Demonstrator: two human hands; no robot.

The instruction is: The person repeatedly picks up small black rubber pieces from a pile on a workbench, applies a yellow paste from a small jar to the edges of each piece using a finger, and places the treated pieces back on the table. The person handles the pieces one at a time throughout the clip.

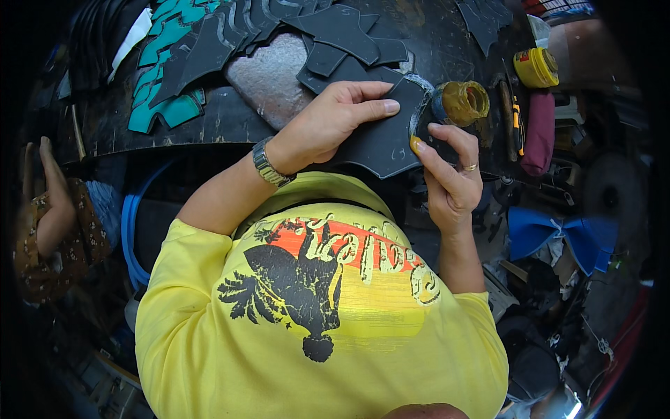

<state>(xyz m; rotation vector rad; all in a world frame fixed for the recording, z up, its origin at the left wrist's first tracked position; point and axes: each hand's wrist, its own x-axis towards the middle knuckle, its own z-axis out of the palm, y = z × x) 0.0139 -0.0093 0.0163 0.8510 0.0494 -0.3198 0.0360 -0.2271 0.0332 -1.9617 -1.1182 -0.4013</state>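
Observation:
My left hand (324,126), with a metal watch on its wrist, pinches a flat black cut-out piece (380,143), which looks like a shoe upper part. The piece lies at the near table edge, with a pale, shiny band along its curved right side. My right hand (450,185) is at that side, fingers apart and a ring on one. One fingertip is coated in something yellow and touches the piece's edge; the thumb is hidden. Just beyond stands an open glass jar (464,105), smeared with yellow-brown, glue-like stuff.
Behind the left hand sits a grey stone slab (272,77). Black cut pieces (342,35) and green ones (167,112) overlap along the far left. A yellow tub (536,68), an orange-handled tool (517,126) and a maroon roll (538,133) lie right. Another person's arm (56,209) shows left.

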